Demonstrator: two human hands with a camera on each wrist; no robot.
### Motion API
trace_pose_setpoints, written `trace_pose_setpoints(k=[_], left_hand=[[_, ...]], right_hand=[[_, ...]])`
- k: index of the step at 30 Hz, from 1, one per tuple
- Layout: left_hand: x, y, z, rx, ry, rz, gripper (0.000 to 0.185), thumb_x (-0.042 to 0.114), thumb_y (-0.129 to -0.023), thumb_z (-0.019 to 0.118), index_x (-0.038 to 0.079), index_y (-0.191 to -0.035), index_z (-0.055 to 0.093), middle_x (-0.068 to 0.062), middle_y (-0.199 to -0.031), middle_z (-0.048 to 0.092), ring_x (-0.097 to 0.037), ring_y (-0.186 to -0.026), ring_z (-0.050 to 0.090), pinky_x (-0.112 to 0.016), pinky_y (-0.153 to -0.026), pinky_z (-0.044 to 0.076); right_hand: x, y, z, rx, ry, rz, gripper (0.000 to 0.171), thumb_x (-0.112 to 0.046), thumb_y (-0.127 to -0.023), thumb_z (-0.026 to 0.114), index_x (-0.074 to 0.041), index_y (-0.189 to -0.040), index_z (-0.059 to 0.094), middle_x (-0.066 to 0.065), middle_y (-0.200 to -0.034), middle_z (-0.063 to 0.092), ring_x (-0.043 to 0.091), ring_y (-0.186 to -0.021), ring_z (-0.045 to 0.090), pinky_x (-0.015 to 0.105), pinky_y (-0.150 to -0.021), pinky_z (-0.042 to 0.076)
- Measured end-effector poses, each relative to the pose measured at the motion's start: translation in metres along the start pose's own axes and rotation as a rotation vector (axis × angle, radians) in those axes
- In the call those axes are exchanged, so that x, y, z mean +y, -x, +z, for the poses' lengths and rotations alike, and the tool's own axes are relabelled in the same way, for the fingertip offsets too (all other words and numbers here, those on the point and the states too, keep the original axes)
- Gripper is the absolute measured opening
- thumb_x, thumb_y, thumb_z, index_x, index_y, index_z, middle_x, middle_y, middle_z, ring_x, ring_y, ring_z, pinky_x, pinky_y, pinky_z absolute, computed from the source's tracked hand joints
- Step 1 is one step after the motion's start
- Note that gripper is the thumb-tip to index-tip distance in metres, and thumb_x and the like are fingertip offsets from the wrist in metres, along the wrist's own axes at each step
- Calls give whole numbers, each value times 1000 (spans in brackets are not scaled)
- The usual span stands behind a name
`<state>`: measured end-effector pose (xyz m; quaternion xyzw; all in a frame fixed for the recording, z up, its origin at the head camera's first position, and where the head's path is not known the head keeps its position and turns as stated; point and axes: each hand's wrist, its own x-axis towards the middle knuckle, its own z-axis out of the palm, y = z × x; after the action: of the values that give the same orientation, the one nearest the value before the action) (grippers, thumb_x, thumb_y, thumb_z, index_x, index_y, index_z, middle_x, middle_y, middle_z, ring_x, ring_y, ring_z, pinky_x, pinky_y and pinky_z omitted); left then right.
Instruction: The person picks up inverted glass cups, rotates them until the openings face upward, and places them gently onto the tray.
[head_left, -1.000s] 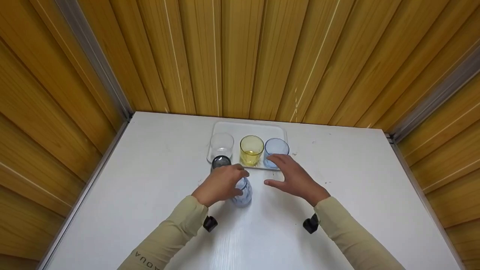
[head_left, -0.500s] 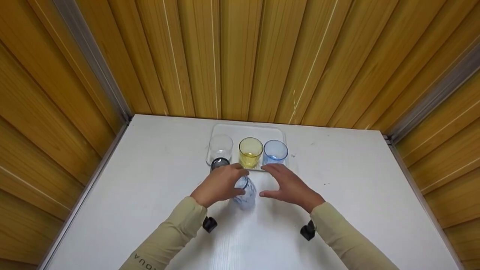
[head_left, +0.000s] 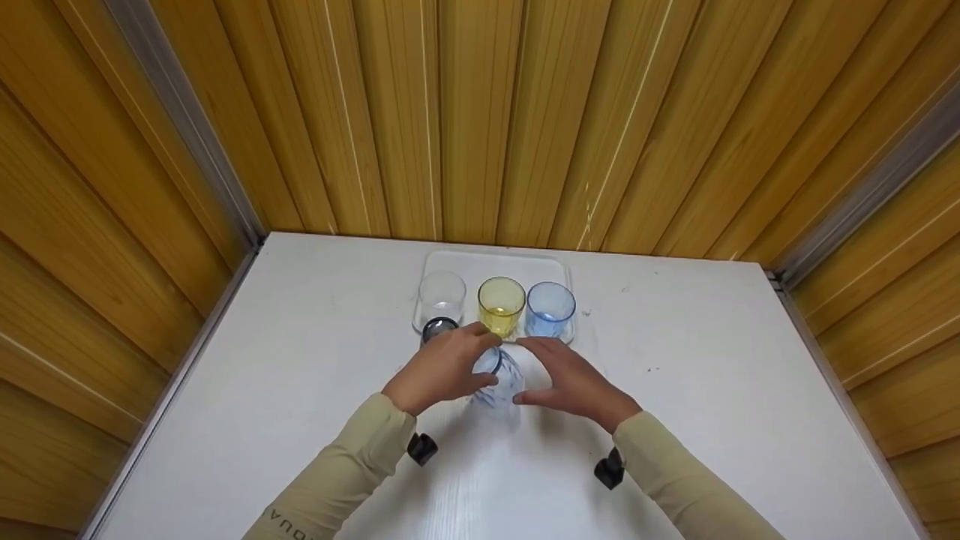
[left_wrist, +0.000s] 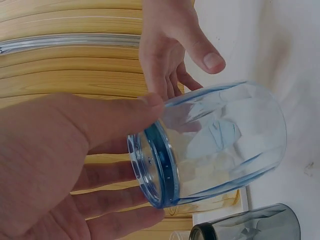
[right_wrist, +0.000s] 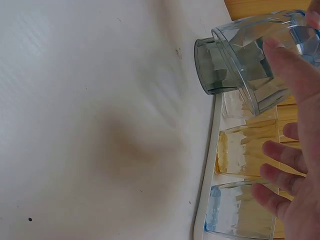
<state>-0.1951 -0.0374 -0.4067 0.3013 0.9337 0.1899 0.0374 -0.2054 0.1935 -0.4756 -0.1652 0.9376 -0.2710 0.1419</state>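
Observation:
In the head view my left hand (head_left: 442,367) grips a pale blue drinking glass (head_left: 501,391) between thumb and fingers. The left wrist view shows the glass upside down, its thick blue base (left_wrist: 162,162) at my fingers and its mouth toward the table. Whether the rim touches the table, I cannot tell. My right hand (head_left: 576,381) faces the glass from the right, thumb and fingers spread; contact is unclear. Beside my left hand a dark grey glass (head_left: 440,327) stands upside down, partly hidden by that hand in the head view.
Behind the hands lies a white tray (head_left: 491,262) at the table's back. On it stand a clear glass (head_left: 442,291), a yellow glass (head_left: 501,300) and a blue glass (head_left: 551,301), mouths up. Wood-patterned walls (head_left: 480,120) enclose the white table (head_left: 337,315).
My left hand has shifted the pale blue glass slightly to the right. The right hand has come left and nearer, away from the front of the blue glass on the tray.

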Motion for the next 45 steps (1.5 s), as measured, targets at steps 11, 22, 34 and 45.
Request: trace_pose_setpoints(k=[11, 22, 34, 45], left_hand=[[2, 1, -1, 44, 11, 19, 52, 32, -82, 77, 12, -127, 61, -4, -121, 64, -19, -103, 65, -34, -92, 54], [2, 1, -2, 49, 20, -6, 52, 36, -84, 74, 13, -128, 58, -5, -123, 61, -18, -101, 66, -32, -90, 56], [0, 2, -2, 69, 17, 30, 52, 36, -85, 73, 13, -129, 56, -3, -123, 61, -16, -97, 65, -30, -87, 56], [1, 0, 0, 58, -16, 34, 60, 41, -85, 72, 15, -135, 52, -3, -129, 58, -18, -101, 65, -34, -90, 56]], right_hand=[[1, -2, 6, -17, -31, 2, 102, -67, -65, 75, -32, -150, 30, -5, -154, 35, 22, -143, 34, 53, -114, 33], [-1, -4, 11, -22, -69, -22, 108, -53, -64, 84, -33, -152, 25, -4, -155, 35, 24, -143, 35, 53, -113, 34], [0, -1, 7, 72, -83, -60, 95, -51, -65, 85, -36, -145, 36, -9, -144, 46, 19, -131, 45, 51, -109, 41], [3, 2, 4, 112, -80, -82, 93, -51, -65, 85, -32, -144, 40, -9, -138, 49, 16, -121, 49, 47, -105, 45]])
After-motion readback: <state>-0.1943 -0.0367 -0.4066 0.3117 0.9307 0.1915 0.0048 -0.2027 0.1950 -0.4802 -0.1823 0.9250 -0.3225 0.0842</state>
